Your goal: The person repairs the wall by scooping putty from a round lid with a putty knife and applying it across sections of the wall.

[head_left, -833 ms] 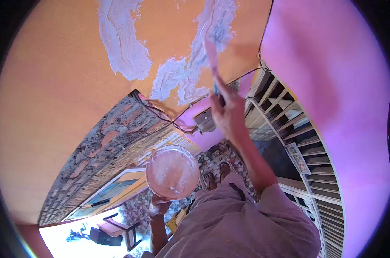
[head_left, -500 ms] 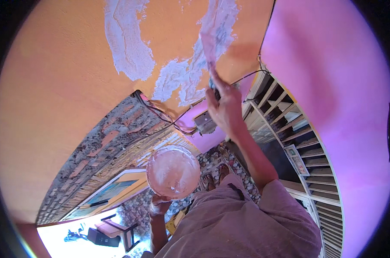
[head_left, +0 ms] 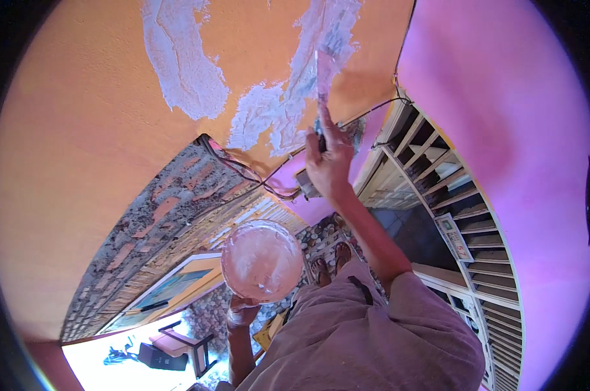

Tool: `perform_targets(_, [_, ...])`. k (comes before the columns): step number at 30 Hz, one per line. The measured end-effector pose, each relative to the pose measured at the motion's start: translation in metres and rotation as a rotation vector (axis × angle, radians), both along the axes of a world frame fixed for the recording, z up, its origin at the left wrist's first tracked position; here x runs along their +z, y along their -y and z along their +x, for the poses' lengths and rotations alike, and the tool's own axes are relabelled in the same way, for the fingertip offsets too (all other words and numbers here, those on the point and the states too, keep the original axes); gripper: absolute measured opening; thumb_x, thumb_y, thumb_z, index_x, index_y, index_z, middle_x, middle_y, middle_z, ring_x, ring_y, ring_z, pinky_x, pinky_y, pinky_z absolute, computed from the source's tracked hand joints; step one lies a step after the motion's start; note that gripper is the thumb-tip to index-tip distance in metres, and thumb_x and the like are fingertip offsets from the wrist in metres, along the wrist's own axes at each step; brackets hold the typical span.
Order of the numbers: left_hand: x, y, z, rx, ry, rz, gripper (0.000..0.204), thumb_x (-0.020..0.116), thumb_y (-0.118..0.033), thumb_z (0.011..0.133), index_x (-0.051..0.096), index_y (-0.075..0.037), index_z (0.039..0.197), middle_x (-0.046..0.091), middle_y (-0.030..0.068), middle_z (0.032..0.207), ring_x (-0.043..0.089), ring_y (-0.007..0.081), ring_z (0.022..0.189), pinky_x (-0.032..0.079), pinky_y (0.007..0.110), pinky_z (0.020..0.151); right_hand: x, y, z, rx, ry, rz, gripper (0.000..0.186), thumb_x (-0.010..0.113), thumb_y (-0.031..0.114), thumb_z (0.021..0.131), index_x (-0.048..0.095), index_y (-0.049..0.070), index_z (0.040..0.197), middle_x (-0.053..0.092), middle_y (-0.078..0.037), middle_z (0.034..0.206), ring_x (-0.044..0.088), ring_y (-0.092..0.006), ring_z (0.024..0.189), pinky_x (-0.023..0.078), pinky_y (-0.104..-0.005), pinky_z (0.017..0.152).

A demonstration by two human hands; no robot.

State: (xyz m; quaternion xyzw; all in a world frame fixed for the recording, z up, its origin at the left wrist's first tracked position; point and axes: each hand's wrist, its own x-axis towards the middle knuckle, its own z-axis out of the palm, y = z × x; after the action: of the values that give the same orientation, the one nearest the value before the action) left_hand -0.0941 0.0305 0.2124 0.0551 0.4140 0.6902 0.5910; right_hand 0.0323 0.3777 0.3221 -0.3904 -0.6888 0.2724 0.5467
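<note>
My right hand (head_left: 332, 168) is raised to the orange wall (head_left: 86, 104), its fingers closed round the handle of a putty knife (head_left: 322, 77) and the index finger stretched along it. The knife's blade lies over a streak of whitish filler paste (head_left: 306, 62). Left of that runs a second thick, ridged patch of filler (head_left: 184, 72). Lower down, my left hand (head_left: 243, 314) grips a round tub (head_left: 262, 262) from below and the near side. Pale paste coats the tub's inside and rim; some of my left fingers are hidden beneath it.
Rough exposed brickwork (head_left: 158, 202) borders the orange wall below. Dark cables (head_left: 239, 173) run along the corner past a small box (head_left: 307, 184). At the right are a barred grille (head_left: 467, 208) and a pink wall (head_left: 523, 130). A chair (head_left: 184, 345) stands at lower left on the pebbled floor (head_left: 207, 319).
My right hand and the putty knife have shifted slightly left, and the blade shows at a different angle. The view has tilted a little; the tub stays held in my left hand.
</note>
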Motion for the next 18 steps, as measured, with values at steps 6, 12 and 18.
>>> perform_targets(6, [-0.003, 0.006, 0.003, 0.011, 0.025, -0.008, 0.063, 0.059, 0.005, 0.062, 0.045, 0.001, 0.124, 0.056, 0.0119, 0.114, 0.053, 0.0265, 0.108, 0.039, 0.044, 0.096, -0.088, -0.003, -0.063, -0.060, -0.011, 0.208, 0.066, 0.058, 0.009, 0.084, 0.025, 0.009, 0.142, 0.055, -0.015, 0.073, 0.057, -0.0275, 0.058, 0.047, -0.0363, 0.051])
perform_targets(12, [-0.004, 0.013, 0.001, -0.030, -0.022, -0.027, 0.071, 0.063, -0.004, 0.062, 0.040, -0.002, 0.129, 0.051, 0.0123, 0.123, 0.050, 0.0269, 0.112, 0.039, 0.045, 0.097, -0.096, 0.021, -0.019, 0.091, -0.005, 0.045, 0.067, 0.058, 0.007, 0.082, 0.028, 0.010, 0.141, 0.055, -0.013, 0.070, 0.055, -0.0250, 0.054, 0.045, -0.0362, 0.050])
perform_targets(18, [-0.004, 0.011, 0.004, 0.034, 0.043, -0.013, 0.054, 0.061, 0.003, 0.064, 0.051, 0.000, 0.117, 0.059, 0.0108, 0.109, 0.055, 0.0253, 0.102, 0.040, 0.043, 0.094, 0.001, -0.009, 0.009, -0.048, 0.032, 0.017, 0.060, 0.057, 0.007, 0.081, 0.036, 0.008, 0.137, 0.056, -0.016, 0.068, 0.056, -0.0270, 0.054, 0.045, -0.0388, 0.053])
